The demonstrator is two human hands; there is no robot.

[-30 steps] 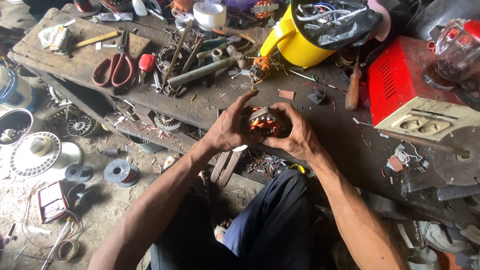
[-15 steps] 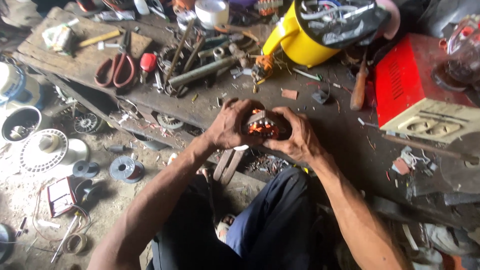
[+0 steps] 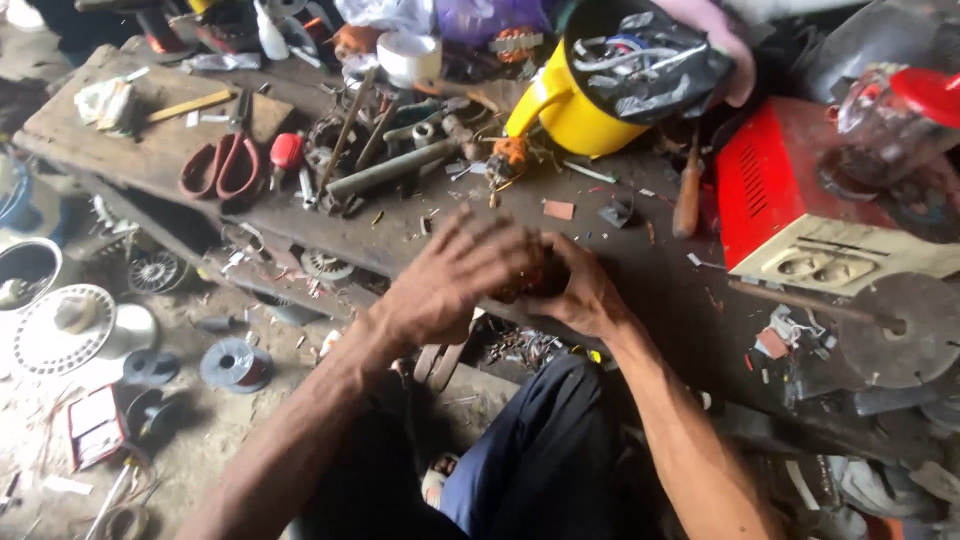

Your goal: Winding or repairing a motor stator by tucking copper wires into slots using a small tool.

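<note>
Small copper-wound motor part (image 3: 530, 280) cupped between both hands at the near edge of the cluttered wooden bench (image 3: 120, 150), left hand (image 3: 455, 280) laid over it, fingers spread, right hand (image 3: 585, 295) curled around it, fingers pressed together, red-handled scissors (image 3: 218, 165) and yellow jug (image 3: 570, 110) set well apart behind.

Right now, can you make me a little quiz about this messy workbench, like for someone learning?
1. True or false: both hands cup one small copper-wound motor part.
2. Which lies farther to the picture's left on the wooden bench: the red-handled scissors or the wooden-handled screwdriver?
3. What colour is the plastic jug stuffed with a black bag?

Key:
1. True: left hand and right hand close around it.
2. The scissors.
3. Yellow.
</note>
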